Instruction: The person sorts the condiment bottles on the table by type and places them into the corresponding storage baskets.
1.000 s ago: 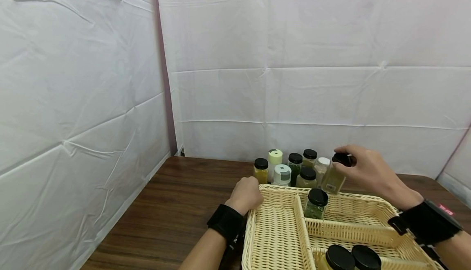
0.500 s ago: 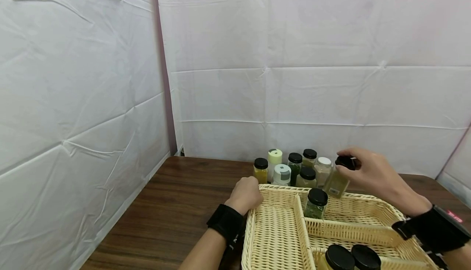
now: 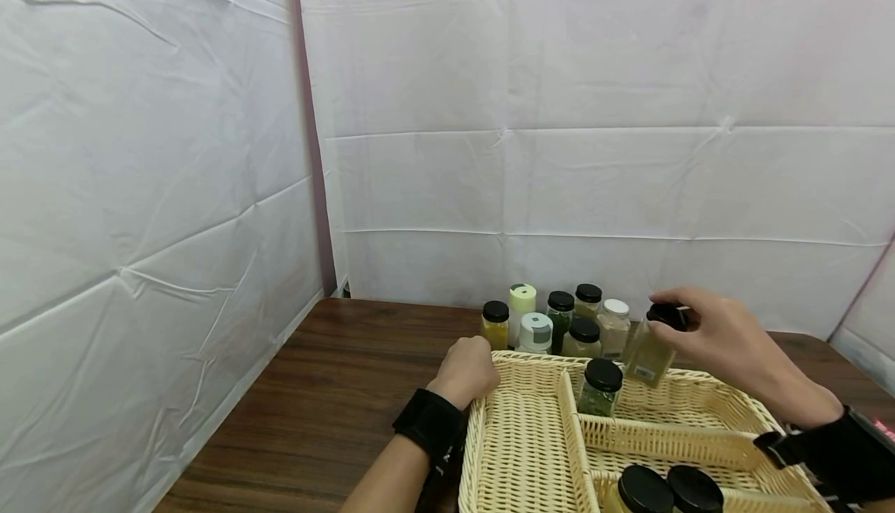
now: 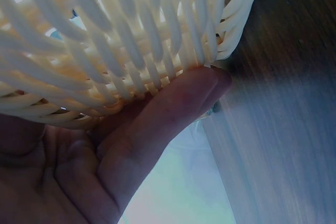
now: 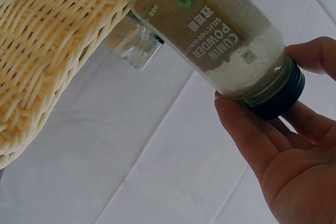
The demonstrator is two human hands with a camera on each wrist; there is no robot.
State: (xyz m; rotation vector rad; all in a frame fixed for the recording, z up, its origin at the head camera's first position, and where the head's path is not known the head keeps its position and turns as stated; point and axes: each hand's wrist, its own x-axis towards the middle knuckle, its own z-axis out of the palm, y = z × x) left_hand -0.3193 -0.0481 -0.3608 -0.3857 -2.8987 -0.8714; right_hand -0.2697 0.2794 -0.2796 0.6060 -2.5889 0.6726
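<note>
Black-capped cumin powder jar (image 3: 650, 353), tilted, held above the wicker basket's (image 3: 699, 396) far rim

I see bare tabletop (image 3: 336, 389) left of basket (image 3: 520, 451): free passage there. Large left compartment of basket open. Jar cluster (image 3: 552, 319) blocks table strip behind basket's far rim. Black-lidded jar (image 3: 600, 387) stands in far right compartment, my right hand (image 3: 727, 338) with bottle (image 3: 649, 351) just beside it. Two lidded jars (image 3: 667, 490) crowd near compartment.
</note>
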